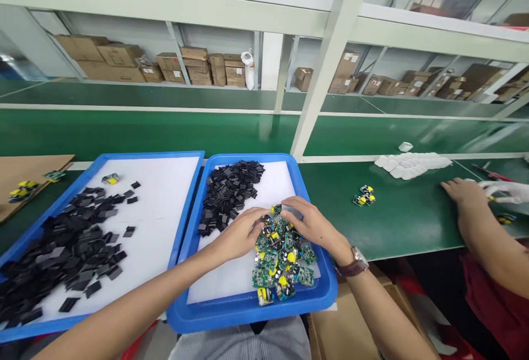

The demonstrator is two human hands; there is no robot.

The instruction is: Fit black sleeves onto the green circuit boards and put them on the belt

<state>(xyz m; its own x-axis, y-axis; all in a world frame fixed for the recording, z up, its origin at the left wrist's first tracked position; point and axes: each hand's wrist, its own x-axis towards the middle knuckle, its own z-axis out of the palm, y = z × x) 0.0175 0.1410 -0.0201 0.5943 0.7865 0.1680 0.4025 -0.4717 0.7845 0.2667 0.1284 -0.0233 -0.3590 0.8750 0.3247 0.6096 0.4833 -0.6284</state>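
Observation:
Over the blue tray [248, 320] in front of me, both my hands meet above a heap of small circuit boards [285, 255] with yellow and black parts. The thumb and fingers of my right hand [312, 225] close at the edge of one small circuit board [276, 209], lifted at the top of the heap. My left hand [242, 234] is curled beside it, fingertips close to the same board; what they pinch, if anything, is hidden. Behind my left hand, black flat pieces [227, 189] are piled on the tray's white liner.
A second blue tray [188, 205] on the left holds many black pieces [82, 244] and one board [110, 178]. Cardboard [33, 175] with boards lies farther left. Loose boards [364, 196] and white pieces [409, 165] lie right, near a co-worker's arm [483, 222]. A post [318, 73] rises behind.

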